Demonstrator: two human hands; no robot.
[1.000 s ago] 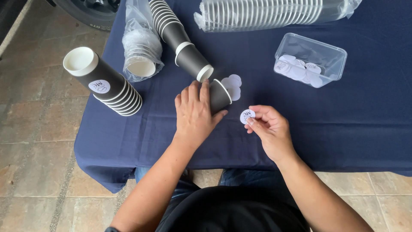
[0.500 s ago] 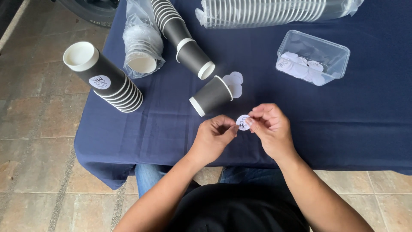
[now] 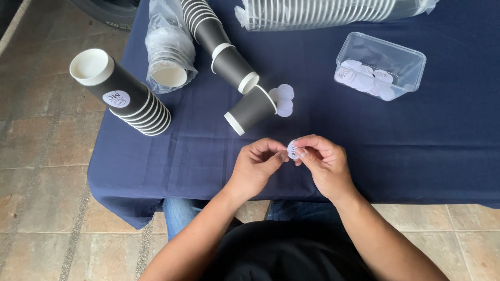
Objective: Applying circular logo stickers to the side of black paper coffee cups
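Both hands meet over the near edge of the table [image 3: 364,156], which is draped in a dark blue cloth. The left hand [image 3: 256,167] and the right hand [image 3: 324,164] pinch one small round white sticker [image 3: 292,150] between them, fingertips of each closed on its edge, so it sits in the narrow gap where the two hands come together.

Just beyond the left hand's fingertips a single dark paper cup [image 3: 250,110] lies on its side, white rim toward the person. At its far end a few loose white sticker discs [image 3: 283,100] lie on the cloth, touching the cup's base. Farther out from the left hand a row of nested dark cups [image 3: 216,36] lies on the cloth, with a plastic bag of white lids [image 3: 167,52] beside it. Well off to the left hand's outer side, a tilted stack of dark cups [image 3: 122,93] overhangs the table's corner, the top one bearing a round sticker.

Beyond the right hand and to its outer side stands a clear plastic container [image 3: 381,65] holding more white stickers. At the far edge lies a long sleeve of white-rimmed cups [image 3: 323,13] in plastic wrap.
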